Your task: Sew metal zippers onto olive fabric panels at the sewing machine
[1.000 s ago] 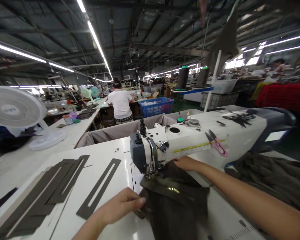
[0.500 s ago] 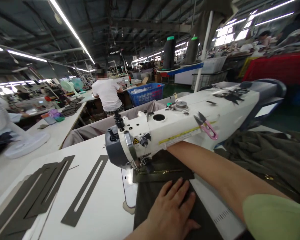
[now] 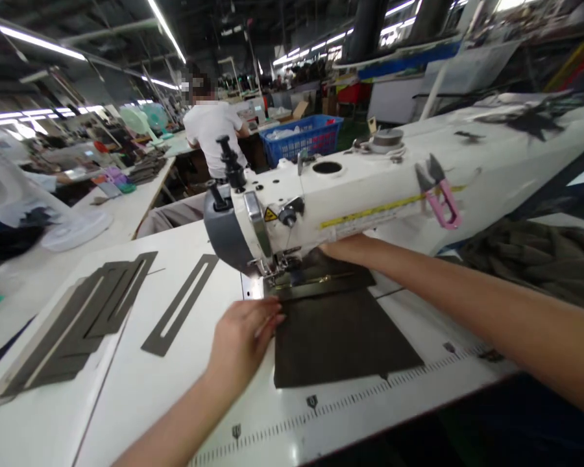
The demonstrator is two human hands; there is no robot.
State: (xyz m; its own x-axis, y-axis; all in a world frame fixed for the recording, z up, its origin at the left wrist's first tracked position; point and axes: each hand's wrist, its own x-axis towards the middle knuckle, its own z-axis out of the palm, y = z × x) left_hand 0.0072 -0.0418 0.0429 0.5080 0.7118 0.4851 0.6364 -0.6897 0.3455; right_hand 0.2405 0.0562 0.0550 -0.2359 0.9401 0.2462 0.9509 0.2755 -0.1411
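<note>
My left hand (image 3: 246, 327) is at the left edge of a dark olive fabric piece (image 3: 340, 337), its fingers pressed together on the edge just before the needle area. A zipper (image 3: 328, 279) with a gold-coloured pull lies across the upper part of the fabric, its left end by the presser foot (image 3: 272, 275) of a white sewing machine (image 3: 379, 185). Behind the zipper, under the machine's arm, my right hand (image 3: 340, 249) rests on the fabric. Its fingers are mostly hidden. The fabric's lower part lies flat on the machine table.
Left of the machine lie a slotted dark strip (image 3: 180, 308) and a stack of similar pieces (image 3: 73, 331). Pink-handled thread snips (image 3: 440, 194) sit against the machine's arm. Crumpled dark cloth (image 3: 540, 259) is at right. Beyond are a blue basket (image 3: 302, 139) and a person in white (image 3: 214, 133).
My left hand has gone from lying flat on the fabric to its left edge, fingers together. My right arm remains reached under the machine's arm. The view has shifted closer and lower.
</note>
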